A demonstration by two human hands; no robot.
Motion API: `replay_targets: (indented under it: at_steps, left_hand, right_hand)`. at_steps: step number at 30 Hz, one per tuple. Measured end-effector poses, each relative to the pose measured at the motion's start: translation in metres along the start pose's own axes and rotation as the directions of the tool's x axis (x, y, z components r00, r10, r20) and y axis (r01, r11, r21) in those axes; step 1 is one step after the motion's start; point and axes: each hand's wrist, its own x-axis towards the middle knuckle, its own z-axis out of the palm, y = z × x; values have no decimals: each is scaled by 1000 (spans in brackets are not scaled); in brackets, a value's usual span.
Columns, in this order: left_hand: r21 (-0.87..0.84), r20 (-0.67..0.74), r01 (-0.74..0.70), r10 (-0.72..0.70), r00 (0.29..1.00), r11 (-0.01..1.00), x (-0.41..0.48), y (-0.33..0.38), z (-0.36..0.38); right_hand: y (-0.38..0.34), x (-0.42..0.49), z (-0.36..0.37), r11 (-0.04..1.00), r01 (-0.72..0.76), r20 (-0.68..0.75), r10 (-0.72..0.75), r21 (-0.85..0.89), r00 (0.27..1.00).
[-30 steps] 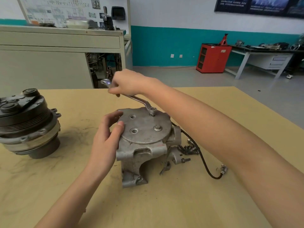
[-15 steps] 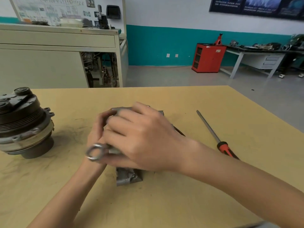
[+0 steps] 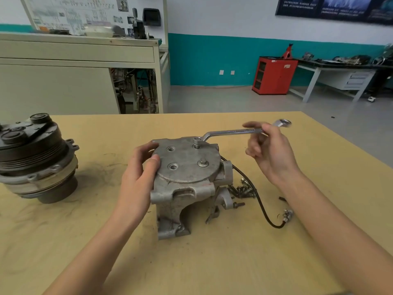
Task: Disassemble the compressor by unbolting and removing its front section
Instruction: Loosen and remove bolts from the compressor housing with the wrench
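The grey aluminium compressor body (image 3: 187, 188) stands upright in the middle of the table, round end plate (image 3: 187, 165) facing up. Two bolt holes on the plate's left are empty; one bolt (image 3: 202, 162) sits at the right. A silver offset ring wrench (image 3: 231, 132) has one ring end over the far bolt (image 3: 197, 141). My right hand (image 3: 270, 152) holds the wrench handle near its outer end with loosely curled fingers. My left hand (image 3: 140, 173) presses against the plate's left edge, steadying the body.
The removed black pulley and clutch section (image 3: 34, 158) stands at the table's left. Loose bolts (image 3: 242, 189) lie right of the compressor, with a black cable (image 3: 261, 207) and its connector (image 3: 287, 216). The table's (image 3: 234, 262) right edge runs diagonally past my right hand.
The wrench handle has swung from the far left, round the near side of the compressor, to the right. My right hand went with it. The left hand stayed on the body.
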Motion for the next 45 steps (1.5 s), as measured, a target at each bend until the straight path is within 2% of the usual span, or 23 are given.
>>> replay_targets:
  at_steps: [3,5,8,10,14,17,20,22,24,25,26,28,29,30,32,34,35,36,38,40,42,45]
  left_hand:
    - [-2,1,12,-12,1000,1000,1,-1,0]
    - [-1,3,18,-18,1000,1000,0,-1,-1]
    - [-5,9,18,-18,1000,1000,1,0,-1]
    - [-3,15,21,-21,1000,1000,1,0,-1]
    - [21,16,15,-15,1000,1000,0,1,-2]
    - [28,25,2,-3,1000,1000,1,0,-3]
    - [54,28,-20,19,999,998,-1,2,-3]
    - [61,13,-15,14,1000,998,-1,4,-3]
    - [43,1,18,-18,1000,999,-1,6,-3]
    - [43,-18,30,-29,999,999,0,7,-2]
    - [67,-22,33,-32,999,997,-1,7,0]
    - [262,-20,13,-8,1000,965,-1,6,4]
    - [288,-33,18,-9,999,958,-1,5,5]
    - [245,-35,11,-2,999,970,-1,5,6]
    - [100,-1,-38,38,999,994,-2,5,3]
    - [52,22,-28,27,999,998,-3,5,-2]
    - [56,29,-17,16,999,998,-3,4,-2]
    - [50,29,-8,6,1000,999,-2,2,-3]
    - [40,28,1,-2,1000,999,-1,1,-2]
    - [41,24,10,-11,1000,999,-1,1,-3]
    - [42,21,8,-9,1000,999,-1,2,-2]
    - [52,15,2,-2,1000,999,-1,4,-1]
  right_hand:
    - [0,42,7,969,-224,63,218,107,974]
    - [-1,70,17,933,-351,117,341,77,933]
    - [-2,104,40,885,-437,186,462,-159,867]
    - [-5,118,64,834,-415,205,506,-362,838]
    - [-15,125,122,666,-210,223,503,-716,835]
    - [-23,108,168,501,134,375,420,-855,827]
    - [-32,73,202,302,534,612,320,-790,723]
    - [-38,43,210,48,728,716,235,-684,658]
    - [-42,14,205,-290,799,810,115,-526,575]
    - [-42,-1,200,-391,805,854,81,-447,514]
    - [-42,-15,194,-434,812,885,67,-390,461]
    - [-45,-39,178,-455,810,906,16,-370,423]
    - [-48,-49,166,-451,801,907,-46,-393,419]
    - [-50,-57,152,-420,814,914,-127,-401,385]
    - [-51,-69,120,-353,852,907,-313,-387,282]
    - [-53,-79,89,-297,849,867,-393,-437,308]
    - [-51,-82,74,-228,852,839,-413,-472,355]
    - [-47,-83,58,-112,861,806,-428,-497,409]
    - [-37,-82,30,234,831,705,-444,-504,553]
    - [-27,-78,9,572,695,573,-420,-435,704]
    - [-18,-72,0,763,549,442,-385,-341,810]
    - [-9,-55,-5,931,327,178,-299,-159,937]
